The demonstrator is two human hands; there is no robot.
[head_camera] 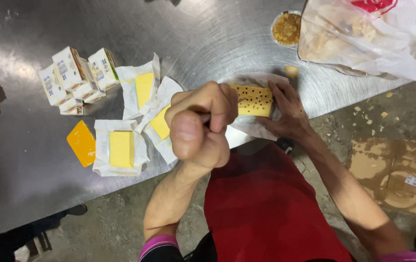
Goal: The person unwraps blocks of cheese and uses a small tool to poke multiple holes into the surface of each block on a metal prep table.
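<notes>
Two hands working a yellow block pierced with dark holes at the steel table's near edge

The left hand is clenched around something hidden in the fist; the right hand presses the block flat on its wrapper, at 12 o'clock from the red apron. So near the edge, a hard push may slide it off. At 1 o'clock, a small cup holds brown crumbs; a plastic bag holds pale pieces

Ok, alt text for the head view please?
Right hand steadies a hole-dotted yellow butter block on its wrapper, while the left hand, fisted, is raised above it. Three more unwrapped blocks and small cartons lie on the steel table.
</notes>
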